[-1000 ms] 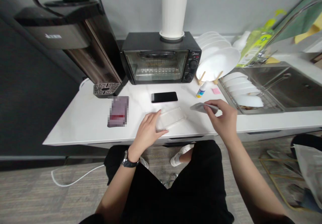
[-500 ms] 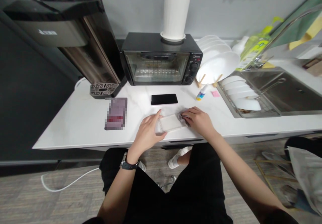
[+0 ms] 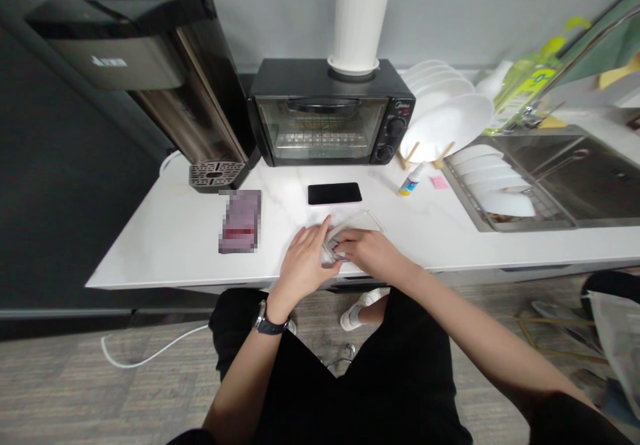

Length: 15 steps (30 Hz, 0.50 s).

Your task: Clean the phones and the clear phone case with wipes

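Observation:
A clear phone case (image 3: 367,219) lies flat on the white counter near its front edge. My left hand (image 3: 304,264) grips the left end of the case between thumb and fingers. Bunched in the closed fingers of my right hand (image 3: 374,253) is a small grey cloth (image 3: 337,242), pressed onto the case's left part, close to my left hand. Much of the cloth and the case's lower edge are hidden by my hands. Just behind them lies a black phone (image 3: 335,193), screen up. A small spray bottle (image 3: 410,182) stands to the right of the phone.
A blurred-out purple packet (image 3: 241,222) lies on the left of the counter (image 3: 165,245). Along the back stand a drinks dispenser (image 3: 150,65), a toaster oven (image 3: 325,132) and racked plates (image 3: 445,125). A pink sticky note (image 3: 440,182) lies before the sink (image 3: 600,185).
My right hand with the cloth has slid left along the case, from its right end to beside my left hand. The case is tilted more, its right end farther back. The view has shifted slightly.

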Each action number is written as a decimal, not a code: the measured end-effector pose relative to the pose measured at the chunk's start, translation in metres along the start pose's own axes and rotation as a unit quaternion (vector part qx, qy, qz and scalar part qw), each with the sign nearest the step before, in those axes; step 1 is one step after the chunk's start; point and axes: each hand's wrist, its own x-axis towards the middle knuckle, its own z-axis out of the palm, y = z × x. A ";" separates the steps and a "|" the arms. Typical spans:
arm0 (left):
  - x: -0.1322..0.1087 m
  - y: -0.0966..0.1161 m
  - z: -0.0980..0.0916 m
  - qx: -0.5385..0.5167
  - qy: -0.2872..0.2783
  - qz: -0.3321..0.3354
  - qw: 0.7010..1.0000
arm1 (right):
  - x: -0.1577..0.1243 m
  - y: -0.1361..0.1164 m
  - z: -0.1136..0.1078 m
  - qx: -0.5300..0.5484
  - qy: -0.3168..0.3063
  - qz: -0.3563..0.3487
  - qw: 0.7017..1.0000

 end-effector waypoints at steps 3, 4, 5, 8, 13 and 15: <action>0.000 0.001 -0.002 -0.009 -0.001 -0.001 1.000 | -0.019 0.024 -0.021 -0.088 -0.024 0.072 0.993; 0.001 0.000 -0.003 -0.010 -0.002 -0.002 1.000 | -0.024 0.032 -0.026 -0.114 -0.024 0.099 0.988; 0.001 0.000 -0.003 -0.009 -0.005 -0.004 1.000 | -0.027 0.039 -0.030 -0.135 -0.019 0.124 0.983; 0.003 -0.002 -0.004 -0.015 -0.015 0.000 1.000 | -0.026 0.046 -0.029 -0.168 0.009 0.166 0.972; 0.004 -0.005 -0.004 -0.027 -0.024 -0.002 0.999 | -0.004 0.020 -0.001 -0.155 0.046 0.147 0.976; 0.004 -0.005 -0.003 -0.027 -0.024 -0.007 0.999 | 0.002 0.009 0.010 -0.118 0.068 0.124 0.983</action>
